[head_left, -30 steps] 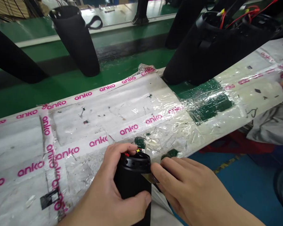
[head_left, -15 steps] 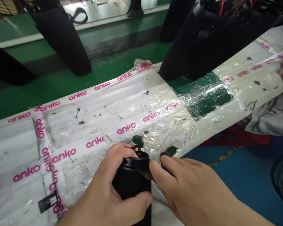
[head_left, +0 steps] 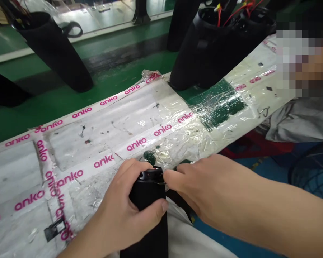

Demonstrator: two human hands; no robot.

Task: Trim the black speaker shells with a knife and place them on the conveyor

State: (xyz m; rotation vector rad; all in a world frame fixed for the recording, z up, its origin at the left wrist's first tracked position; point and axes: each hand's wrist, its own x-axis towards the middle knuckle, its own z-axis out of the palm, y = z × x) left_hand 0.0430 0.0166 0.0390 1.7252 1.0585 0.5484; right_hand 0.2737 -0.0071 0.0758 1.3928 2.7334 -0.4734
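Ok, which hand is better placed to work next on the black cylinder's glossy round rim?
Probably the right hand: its fingertips are at the rim, while the left hand is wrapped around the cylinder.

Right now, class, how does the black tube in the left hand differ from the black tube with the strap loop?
The held tube is gripped by the left hand; the looped tube stands on the green surface with no hand on it.
The held tube looks nearly upright; the looped tube looks slanted.
The held tube's base is out of frame; the looped tube's base shows.
Both are black.
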